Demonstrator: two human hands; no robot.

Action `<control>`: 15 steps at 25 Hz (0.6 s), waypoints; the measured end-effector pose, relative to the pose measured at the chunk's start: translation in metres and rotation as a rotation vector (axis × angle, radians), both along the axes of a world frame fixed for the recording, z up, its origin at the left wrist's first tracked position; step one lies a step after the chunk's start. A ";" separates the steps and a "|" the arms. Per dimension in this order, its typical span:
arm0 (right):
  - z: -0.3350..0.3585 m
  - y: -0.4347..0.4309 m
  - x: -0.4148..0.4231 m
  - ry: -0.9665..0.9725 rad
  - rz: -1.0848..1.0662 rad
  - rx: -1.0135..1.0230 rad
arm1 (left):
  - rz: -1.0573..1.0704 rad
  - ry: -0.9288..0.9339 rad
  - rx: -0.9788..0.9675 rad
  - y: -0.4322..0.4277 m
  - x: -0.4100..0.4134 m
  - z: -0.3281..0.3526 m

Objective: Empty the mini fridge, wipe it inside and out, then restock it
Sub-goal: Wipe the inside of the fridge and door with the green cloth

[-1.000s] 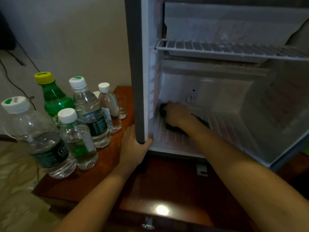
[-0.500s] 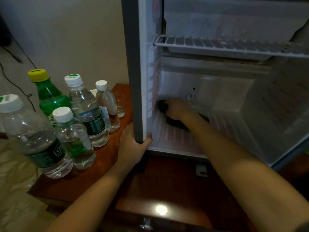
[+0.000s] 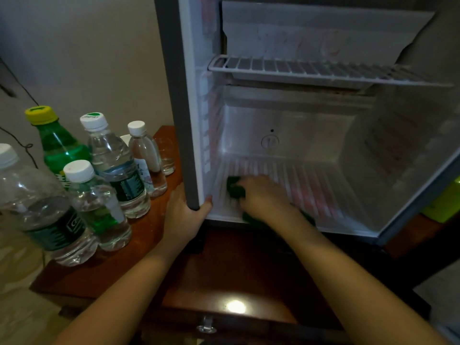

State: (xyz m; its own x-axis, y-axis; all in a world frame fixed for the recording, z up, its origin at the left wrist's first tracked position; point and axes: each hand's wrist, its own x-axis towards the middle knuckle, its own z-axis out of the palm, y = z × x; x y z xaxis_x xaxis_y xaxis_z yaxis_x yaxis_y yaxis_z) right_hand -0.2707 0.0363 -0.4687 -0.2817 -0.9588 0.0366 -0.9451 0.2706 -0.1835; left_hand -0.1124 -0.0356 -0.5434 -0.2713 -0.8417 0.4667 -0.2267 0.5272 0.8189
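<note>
The right grip [image 3: 263, 195] is smeared by motion blur and covers most of the green cloth [image 3: 235, 189]. The big bottle [image 3: 32, 207] is chopped off by the left edge, labels unreadable. A yellow-green thing [image 3: 445, 202] is mostly hidden behind the fridge [image 3: 171, 95].

bottle labels [image 3: 128, 186] too blurred to read, white C-like mark on nearest water bottle [image 3: 58, 229]

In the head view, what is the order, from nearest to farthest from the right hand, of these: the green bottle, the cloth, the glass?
From the right hand:
1. Cloth, under the hand, on the fridge floor.
2. Glass, left, outside the fridge wall.
3. Green bottle, far left, yellow cap.
</note>
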 end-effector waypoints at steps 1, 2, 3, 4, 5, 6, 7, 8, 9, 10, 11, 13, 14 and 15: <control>0.004 -0.021 -0.010 0.004 -0.064 0.001 | -0.003 -0.006 0.002 0.000 0.001 -0.001; 0.009 -0.038 -0.018 0.007 -0.110 0.002 | -0.004 -0.012 0.011 0.000 0.002 -0.002; 0.013 -0.048 -0.021 0.027 -0.135 0.005 | -0.005 -0.015 0.019 -0.001 0.002 -0.002; 0.015 -0.048 -0.018 0.051 -0.148 0.004 | -0.003 -0.021 0.032 -0.001 0.003 -0.003; 0.014 -0.040 -0.012 0.060 -0.144 0.002 | -0.006 -0.025 0.039 -0.001 0.003 -0.003; 0.012 -0.024 -0.002 0.063 -0.131 -0.002 | -0.006 -0.030 0.035 0.000 0.002 -0.001; 0.008 0.000 0.011 0.059 -0.102 -0.009 | -0.005 -0.038 0.027 0.001 0.002 0.001; 0.004 0.026 0.023 0.040 -0.053 -0.018 | -0.007 -0.039 0.027 0.002 0.001 0.002; 0.002 0.047 0.031 0.011 0.005 -0.021 | -0.007 -0.030 0.032 0.002 0.000 0.002; 0.003 0.062 0.034 0.002 0.059 -0.002 | -0.005 -0.020 0.034 0.001 0.000 0.001; 0.006 0.067 0.032 -0.015 0.074 0.017 | -0.004 -0.011 0.031 0.000 0.000 0.000; 0.009 0.054 0.015 -0.075 0.007 0.043 | -0.002 -0.010 0.031 -0.002 0.001 -0.002; 0.011 0.037 0.002 -0.119 -0.064 0.049 | 0.004 -0.018 0.031 -0.004 0.001 -0.004; 0.013 0.013 -0.015 -0.128 -0.128 0.034 | 0.015 -0.021 0.023 -0.004 0.002 -0.004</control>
